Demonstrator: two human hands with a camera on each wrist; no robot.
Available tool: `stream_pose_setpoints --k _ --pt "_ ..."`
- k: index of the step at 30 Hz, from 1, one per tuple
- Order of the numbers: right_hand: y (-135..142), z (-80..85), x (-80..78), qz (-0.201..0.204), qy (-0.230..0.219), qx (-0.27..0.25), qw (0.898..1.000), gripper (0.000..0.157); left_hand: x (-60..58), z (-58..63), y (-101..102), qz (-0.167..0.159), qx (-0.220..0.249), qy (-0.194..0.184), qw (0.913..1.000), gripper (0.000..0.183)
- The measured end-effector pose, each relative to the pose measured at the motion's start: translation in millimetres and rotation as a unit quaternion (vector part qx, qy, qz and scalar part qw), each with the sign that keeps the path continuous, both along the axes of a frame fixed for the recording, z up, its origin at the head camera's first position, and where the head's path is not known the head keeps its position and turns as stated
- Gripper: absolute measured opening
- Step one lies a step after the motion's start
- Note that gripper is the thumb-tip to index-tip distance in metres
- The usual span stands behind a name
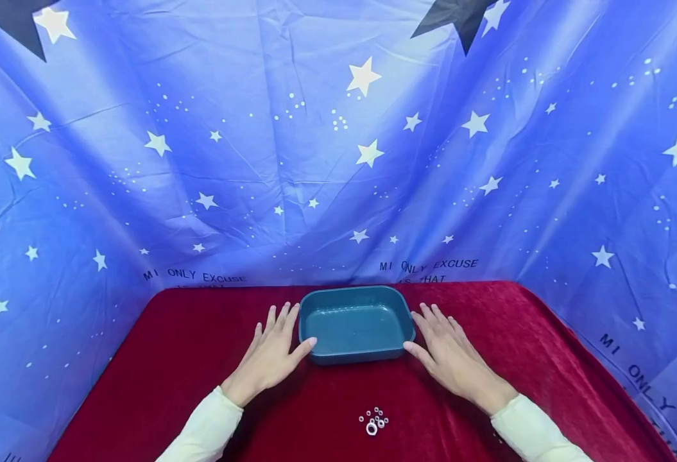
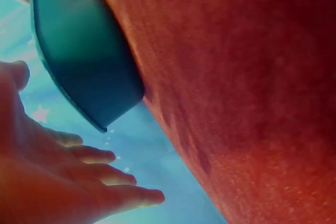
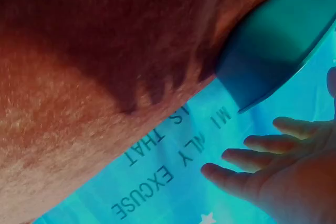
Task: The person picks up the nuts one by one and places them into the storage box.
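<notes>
A dark teal rectangular plastic basin (image 1: 351, 324) with rounded corners sits upright near the back of the red cloth, nothing inside it. At its left end is my left hand (image 1: 274, 350), fingers spread and straight, thumb tip by the front left corner. My right hand (image 1: 450, 353) mirrors it at the right end, also with straight, spread fingers. The left wrist view shows the left fingers (image 2: 105, 169) apart from the basin's side (image 2: 84, 51). In the right wrist view, the right fingers (image 3: 247, 153) extend below the basin's end (image 3: 273, 51).
Several small metal nuts (image 1: 368, 414) and a larger metal nut (image 1: 371, 428) lie in a cluster on the red velvet tablecloth (image 1: 292, 423), in front of the basin. A blue curtain (image 1: 280, 147) with white stars hangs behind the table and along both sides.
</notes>
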State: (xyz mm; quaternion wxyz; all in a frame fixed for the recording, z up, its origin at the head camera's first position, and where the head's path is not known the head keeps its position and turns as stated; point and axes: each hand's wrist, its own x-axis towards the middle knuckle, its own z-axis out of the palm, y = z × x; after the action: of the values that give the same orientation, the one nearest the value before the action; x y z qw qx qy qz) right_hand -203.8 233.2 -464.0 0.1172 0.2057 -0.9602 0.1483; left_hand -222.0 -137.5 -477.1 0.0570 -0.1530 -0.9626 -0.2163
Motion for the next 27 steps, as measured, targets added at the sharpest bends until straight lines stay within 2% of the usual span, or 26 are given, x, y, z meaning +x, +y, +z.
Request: stream_pose_setpoints --k 3,5,8,11,13,15,21,27 --pt "-8 -1.3 7.1 0.044 0.056 0.001 0.997 0.06 0.2 -2.9 1 0.004 0.005 -0.011 0.9999 0.087" --pt "-14 -3.4 13.5 0.088 0.098 -0.002 0.991 0.049 0.8 -4.6 1 0.003 0.006 -0.013 0.9999 0.087" --pt "-24 -7.4 23.9 0.169 0.153 -0.011 0.974 0.035 1.1 -6.9 3 0.002 0.007 -0.015 0.9999 0.087" --pt "-33 -11.1 34.2 0.246 0.17 -0.019 0.954 0.025 0.8 -8.2 5 0.001 0.01 -0.013 0.9999 0.087" --pt "-38 -13.3 41.1 0.281 0.156 -0.014 0.947 0.021 0.2 -9.5 6 0.001 0.011 -0.014 0.9998 0.087" --pt "-41 -15.9 47.0 0.297 0.128 0.0 0.946 0.019 -0.3 -10.6 6 0.001 0.011 -0.014 0.9998 0.087" --pt "-44 -24.8 57.4 0.301 0.054 0.049 0.951 0.021 0.1 -11.0 7 -0.003 0.015 -0.015 0.9998 0.087" --pt "-46 -29.3 58.7 0.318 0.056 0.07 0.944 0.023 0.3 -12.5 6 -0.008 0.02 -0.015 0.9997 0.09"
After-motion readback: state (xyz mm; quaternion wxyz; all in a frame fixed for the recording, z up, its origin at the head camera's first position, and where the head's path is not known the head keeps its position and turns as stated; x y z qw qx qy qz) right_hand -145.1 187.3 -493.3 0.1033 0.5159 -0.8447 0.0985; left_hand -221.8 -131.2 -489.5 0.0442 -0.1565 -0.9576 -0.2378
